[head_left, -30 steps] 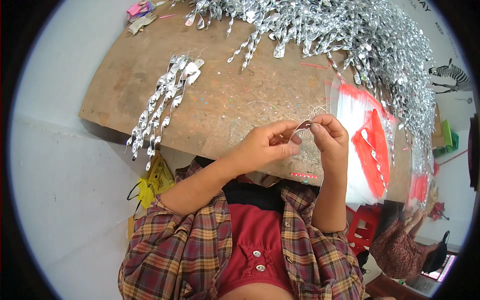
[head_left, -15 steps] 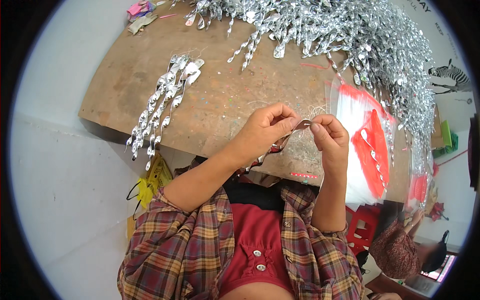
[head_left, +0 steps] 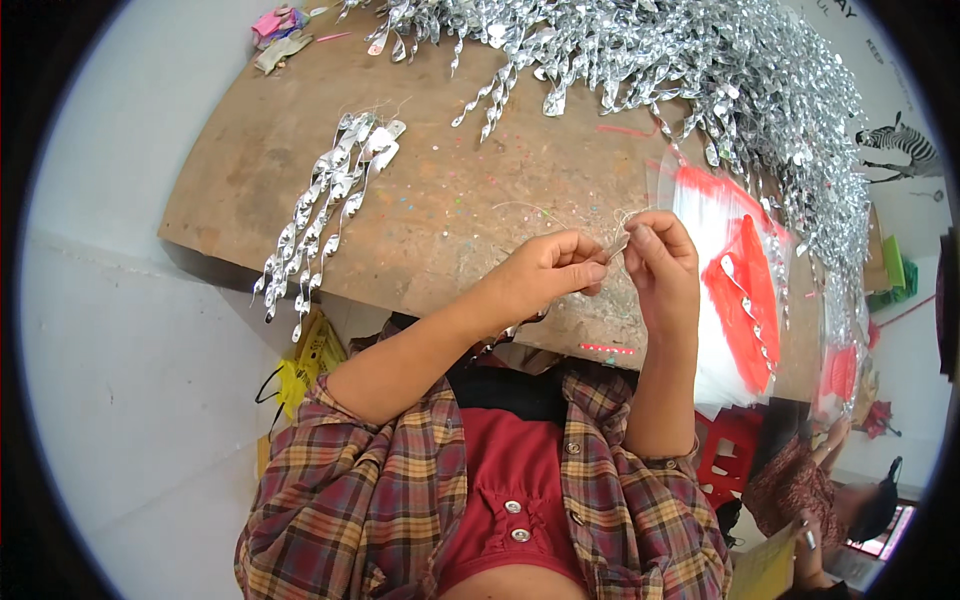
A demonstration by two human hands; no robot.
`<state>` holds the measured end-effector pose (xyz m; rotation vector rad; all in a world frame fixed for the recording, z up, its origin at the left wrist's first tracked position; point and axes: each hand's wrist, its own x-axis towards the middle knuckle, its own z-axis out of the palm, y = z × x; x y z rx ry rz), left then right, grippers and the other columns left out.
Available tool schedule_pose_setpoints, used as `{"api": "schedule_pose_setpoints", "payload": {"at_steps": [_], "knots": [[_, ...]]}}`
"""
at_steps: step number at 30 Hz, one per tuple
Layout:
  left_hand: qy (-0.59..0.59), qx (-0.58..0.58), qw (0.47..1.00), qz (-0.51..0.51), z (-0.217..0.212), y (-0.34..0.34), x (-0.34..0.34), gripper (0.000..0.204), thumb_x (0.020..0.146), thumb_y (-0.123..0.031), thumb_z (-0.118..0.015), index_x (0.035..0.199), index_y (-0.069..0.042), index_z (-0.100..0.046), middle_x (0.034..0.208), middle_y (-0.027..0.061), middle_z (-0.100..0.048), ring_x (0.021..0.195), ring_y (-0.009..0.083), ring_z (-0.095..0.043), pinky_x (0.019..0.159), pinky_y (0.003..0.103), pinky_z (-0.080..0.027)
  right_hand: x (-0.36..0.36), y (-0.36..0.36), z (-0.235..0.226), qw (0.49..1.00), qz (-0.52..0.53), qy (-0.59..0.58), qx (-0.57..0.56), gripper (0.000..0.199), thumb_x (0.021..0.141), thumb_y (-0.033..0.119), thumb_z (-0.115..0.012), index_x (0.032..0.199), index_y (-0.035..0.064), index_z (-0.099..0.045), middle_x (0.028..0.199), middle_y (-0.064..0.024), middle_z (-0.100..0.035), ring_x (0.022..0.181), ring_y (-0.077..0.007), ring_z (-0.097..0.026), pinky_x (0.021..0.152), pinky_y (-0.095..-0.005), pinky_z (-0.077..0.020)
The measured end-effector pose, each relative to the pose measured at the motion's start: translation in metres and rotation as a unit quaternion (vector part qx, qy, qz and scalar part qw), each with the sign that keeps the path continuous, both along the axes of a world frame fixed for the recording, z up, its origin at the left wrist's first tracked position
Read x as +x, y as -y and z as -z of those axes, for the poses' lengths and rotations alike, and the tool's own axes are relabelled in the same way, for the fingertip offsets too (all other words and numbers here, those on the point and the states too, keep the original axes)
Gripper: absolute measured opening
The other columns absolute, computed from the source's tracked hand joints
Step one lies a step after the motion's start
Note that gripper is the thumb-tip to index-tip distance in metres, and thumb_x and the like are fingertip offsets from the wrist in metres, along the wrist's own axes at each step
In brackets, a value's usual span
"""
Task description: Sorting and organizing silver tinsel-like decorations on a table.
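The left hand (head_left: pixel 550 272) pinches a silver strip (head_left: pixel 511 331), the right hand (head_left: pixel 662 268), apparently, fine thread (head_left: pixel 622 215); a loose pinch could let the thread slip or tangle

A thin, pale thread (head_left: pixel 617 252) is running the short gap between the pinched fingertips of the left hand (head_left: pixel 548 275) and the right hand (head_left: pixel 664 268), hanging above the counter (head_left: pixel 250 170), near its front edge and right of the middle. A shiny twisted strip (head_left: pixel 503 335) is dangling below the left wrist at that same front edge, its curls looking dark and silvery; its upper part is hiding behind hand and wrist, so I'm not seeing where it joins.
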<state>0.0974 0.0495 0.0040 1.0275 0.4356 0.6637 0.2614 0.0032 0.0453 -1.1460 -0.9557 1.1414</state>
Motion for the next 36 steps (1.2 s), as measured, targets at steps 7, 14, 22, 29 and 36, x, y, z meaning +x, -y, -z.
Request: {"api": "schedule_pose_setpoints", "payload": {"at_steps": [7, 14, 22, 29, 36], "knots": [[-0.242, 0.279, 0.922, -0.117, -0.017, 0.001, 0.002, 0.018, 0.083, -0.017, -0.060, 0.092, -0.002, -0.056, 0.072, 0.0090, -0.060, 0.065, 0.0168, -0.058, 0.062, 0.030, -0.046, 0.038, 0.002, 0.016, 0.990, -0.015, -0.143, 0.013, 0.010, 0.090, 0.014, -0.054, 0.094, 0.0054, -0.056, 0.063, -0.0003, -0.054, 0.041, -0.0018, -0.028, 0.053, -0.0184, -0.0321], [-0.239, 0.270, 0.925, -0.120, 0.000, 0.009, -0.015, 0.017, 0.082, -0.017, -0.061, 0.085, -0.002, -0.054, 0.067, 0.0101, -0.059, 0.061, 0.0173, -0.058, 0.059, 0.030, -0.045, 0.058, 0.001, 0.041, 0.966, -0.055, -0.250, 0.026, 0.011, 0.092, 0.013, -0.050, 0.098, 0.0057, -0.056, 0.069, -0.0029, -0.061, 0.037, -0.0025, -0.025, 0.053, -0.0183, -0.0305], [-0.231, 0.121, 0.965, 0.009, 0.009, 0.008, -0.035, 0.019, 0.084, -0.013, -0.060, 0.097, 0.000, -0.055, 0.085, 0.0021, -0.059, 0.081, 0.0087, -0.056, 0.072, 0.024, -0.046, 0.044, -0.003, 0.049, 0.975, -0.059, -0.213, -0.009, 0.011, 0.090, 0.015, -0.053, 0.095, 0.0058, -0.057, 0.069, -0.0010, -0.061, 0.037, -0.0021, -0.024, 0.052, -0.0178, -0.0303], [-0.156, 0.102, 0.961, 0.205, 0.014, 0.001, -0.039, 0.042, 0.085, -0.015, -0.062, 0.121, -0.001, -0.045, 0.111, 0.0069, -0.055, 0.100, 0.0119, -0.053, 0.087, 0.027, -0.043, 0.010, 0.001, 0.042, 0.965, -0.151, -0.196, -0.083, 0.011, 0.088, 0.016, -0.058, 0.091, 0.0057, -0.056, 0.067, -0.0020, -0.060, 0.038, -0.0018, -0.025, 0.052, -0.0172, -0.0305], [-0.039, -0.041, 0.998, 0.031, 0.011, 0.008, -0.017, 0.024, 0.090, -0.020, -0.056, 0.106, -0.002, -0.052, 0.084, 0.0036, -0.059, 0.075, 0.0091, -0.058, 0.064, 0.023, -0.047, -0.001, 0.005, 0.035, 0.982, -0.134, -0.107, -0.085, 0.009, 0.085, 0.011, -0.059, 0.090, 0.0038, -0.057, 0.070, -0.0024, -0.059, 0.065, -0.0082, -0.055, 0.060, -0.0195, -0.0411]]}}
